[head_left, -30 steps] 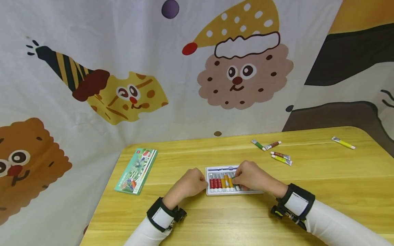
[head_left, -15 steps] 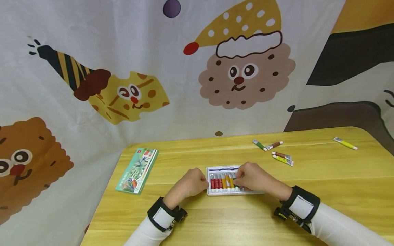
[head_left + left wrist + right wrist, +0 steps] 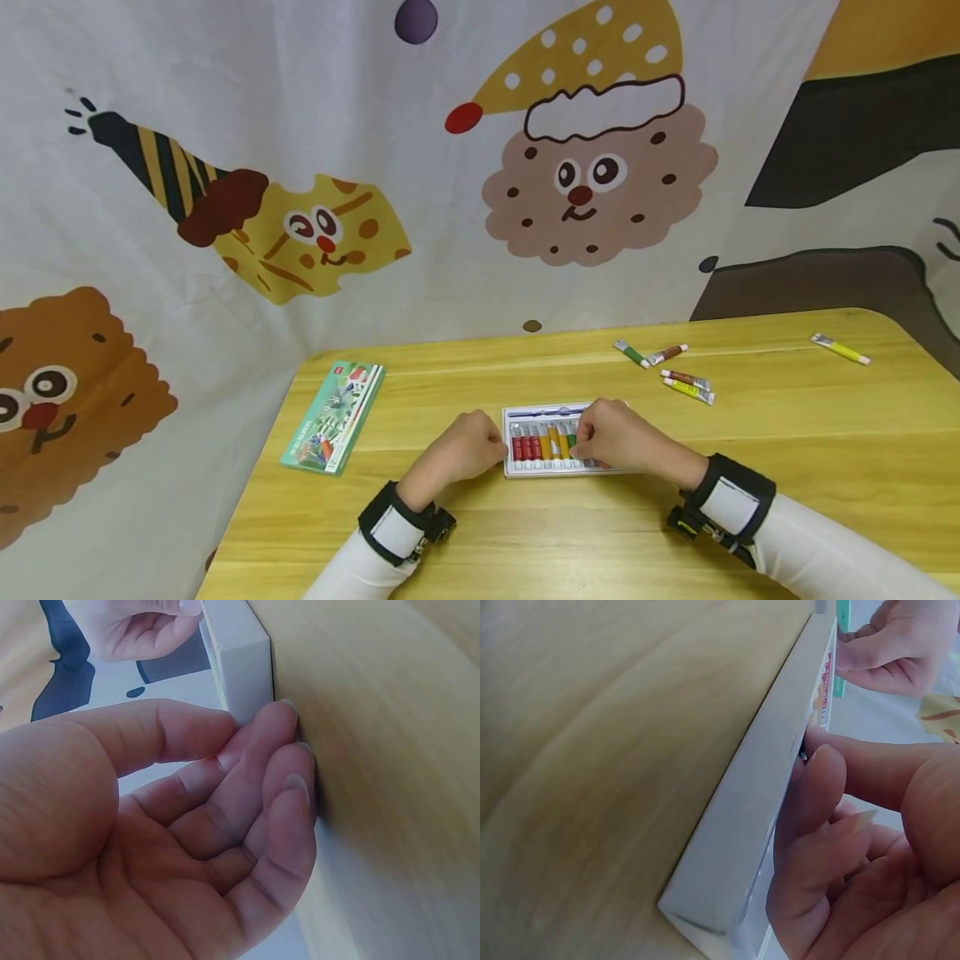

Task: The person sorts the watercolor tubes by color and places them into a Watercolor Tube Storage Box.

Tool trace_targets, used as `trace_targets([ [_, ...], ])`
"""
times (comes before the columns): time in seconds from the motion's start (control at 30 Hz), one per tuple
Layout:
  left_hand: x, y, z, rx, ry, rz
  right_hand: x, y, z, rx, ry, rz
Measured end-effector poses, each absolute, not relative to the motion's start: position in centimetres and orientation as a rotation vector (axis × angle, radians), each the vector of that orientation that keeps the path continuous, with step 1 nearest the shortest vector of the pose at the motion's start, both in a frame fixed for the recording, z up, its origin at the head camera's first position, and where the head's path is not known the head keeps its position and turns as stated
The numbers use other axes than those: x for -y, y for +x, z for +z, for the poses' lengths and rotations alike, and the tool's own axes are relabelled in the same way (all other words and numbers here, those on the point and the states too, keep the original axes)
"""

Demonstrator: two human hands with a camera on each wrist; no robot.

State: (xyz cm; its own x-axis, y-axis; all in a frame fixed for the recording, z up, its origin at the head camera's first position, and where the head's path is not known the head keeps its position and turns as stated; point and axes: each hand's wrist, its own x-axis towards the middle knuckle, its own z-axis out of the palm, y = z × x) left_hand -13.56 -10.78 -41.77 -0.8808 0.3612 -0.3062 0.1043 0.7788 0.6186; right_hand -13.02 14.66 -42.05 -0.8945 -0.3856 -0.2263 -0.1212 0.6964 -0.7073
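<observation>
A white plastic tray (image 3: pixel 551 473) of paint tubes lies on the table, with red, orange-yellow and green tubes side by side in it. My left hand (image 3: pixel 468 446) holds the tray's left end, thumb and curled fingers meeting at its corner (image 3: pixel 247 675). Over the tray's right part, my right hand (image 3: pixel 617 435) pinches the lower end of the green paint tube (image 3: pixel 572 437), which lies beside the yellow ones. In the right wrist view, the thumb and index finger close over a small dark bit at the tray's rim; the right slots are mostly hidden by the hand.
A thin paintbrush (image 3: pixel 543 412) lies along the tray's back. Behind it are a loose green tube (image 3: pixel 632 354), brown tubes (image 3: pixel 666 355) and a yellow tube (image 3: pixel 688 391). Another yellow tube (image 3: pixel 840 348) lies far right. A green paint box (image 3: pixel 333 418) sits at left.
The green tube, tilted under my right fingers earlier, now lies straight in the row. My right hand has shifted slightly right and uncovers more of it. My left hand stays put.
</observation>
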Motion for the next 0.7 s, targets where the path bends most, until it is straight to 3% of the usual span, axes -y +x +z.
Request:
trace_targets([
  [0.7, 10.8, -13.6, -41.6, -2.544, 0.328, 0.868, -14.8, -13.2, -40.6, -2.775, -0.523, -0.924],
])
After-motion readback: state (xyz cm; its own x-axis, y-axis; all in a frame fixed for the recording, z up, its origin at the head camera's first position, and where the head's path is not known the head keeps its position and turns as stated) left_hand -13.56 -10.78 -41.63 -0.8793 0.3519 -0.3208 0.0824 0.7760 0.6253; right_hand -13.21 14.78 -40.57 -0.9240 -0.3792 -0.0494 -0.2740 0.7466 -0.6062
